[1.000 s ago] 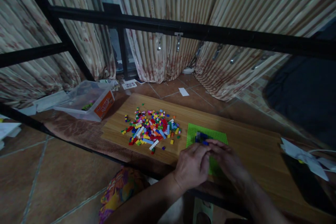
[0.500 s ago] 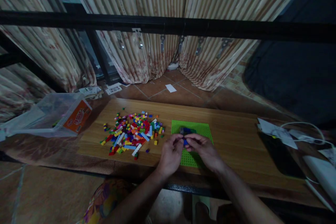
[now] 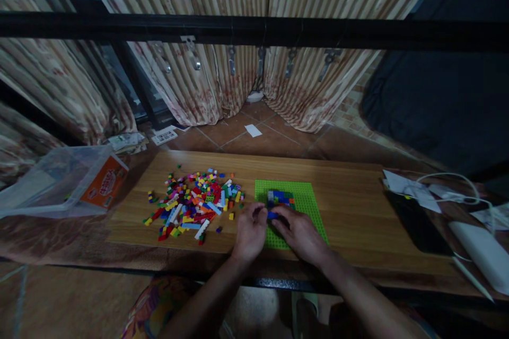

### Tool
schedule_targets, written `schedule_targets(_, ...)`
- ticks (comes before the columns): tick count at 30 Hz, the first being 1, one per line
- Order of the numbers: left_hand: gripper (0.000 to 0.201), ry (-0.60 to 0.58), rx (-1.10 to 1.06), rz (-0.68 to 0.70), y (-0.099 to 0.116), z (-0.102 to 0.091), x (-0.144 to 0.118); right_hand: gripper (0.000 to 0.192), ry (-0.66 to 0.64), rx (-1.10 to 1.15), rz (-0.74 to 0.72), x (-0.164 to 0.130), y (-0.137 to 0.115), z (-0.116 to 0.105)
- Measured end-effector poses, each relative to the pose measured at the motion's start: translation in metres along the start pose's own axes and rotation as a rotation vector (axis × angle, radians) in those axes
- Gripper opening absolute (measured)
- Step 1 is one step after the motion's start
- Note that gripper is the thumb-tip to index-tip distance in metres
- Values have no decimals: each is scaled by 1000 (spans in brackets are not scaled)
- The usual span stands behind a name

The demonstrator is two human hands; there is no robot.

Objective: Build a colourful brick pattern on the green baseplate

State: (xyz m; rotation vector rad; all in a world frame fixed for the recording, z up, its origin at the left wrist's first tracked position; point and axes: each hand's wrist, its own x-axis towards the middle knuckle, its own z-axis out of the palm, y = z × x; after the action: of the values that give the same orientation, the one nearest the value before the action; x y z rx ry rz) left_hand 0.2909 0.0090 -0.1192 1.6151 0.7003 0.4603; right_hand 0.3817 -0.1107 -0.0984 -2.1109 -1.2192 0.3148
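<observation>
Hands meet over the near-left part of the baseplate (image 3: 308,206). Left hand (image 3: 249,232) and right hand (image 3: 300,230) have fingertips pinched together on a small blue brick (image 3: 272,215), held between them just above the green studs. Whether it is already seated on the plate cannot be told.

Just beyond the grip, a low blue build (image 3: 280,197) with a red edge stands on the baseplate. Left of the grip, a loose pile (image 3: 193,204) of mixed-colour bricks lies on the board (image 3: 358,206).

Far left of the grip, a clear tub (image 3: 59,180) with an orange label lies tilted; contents too dim to make out. Far right: papers (image 3: 409,190), a white cable (image 3: 457,185).
</observation>
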Motion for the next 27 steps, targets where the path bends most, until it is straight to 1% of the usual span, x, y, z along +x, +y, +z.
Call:
schedule_targets(2, 21, 27, 15, 1, -1, 0, 1, 21, 53, -26, 48, 2, 7, -8)
schedule_targets(6, 20, 47, 16, -19, -3, 0, 3, 24, 198, -29, 202, 6, 22, -22)
schedule_targets(9, 20, 35, 3, -1, -4, 1, 4, 26, 236, -71, 256, 7, 25, -25)
schedule_targets(11, 21, 26, 0, 4, -2, 2, 3, 25, 224, -78, 239, 8, 25, -22)
schedule_targets(15, 22, 14, 22, -3, 4, 2, 2, 22, 191, -64, 145, 8, 22, -14)
schedule_targets(17, 23, -2, 46, -15, 6, 1, 1, 22, 197, -85, 150, 8, 18, -8)
schedule_targets(20, 27, -26, 68, -20, 5, 2, -1, 22, 224, -176, 185, 9, 12, 2)
schedule_targets(24, 31, -56, 79, 14, 3, 4, -3, 24, 266, -326, 202, 10, 5, 15)
schedule_targets(27, 32, -83, 101, 41, 5, 5, -4, 23, 257, -371, 218, 11, 4, 19)
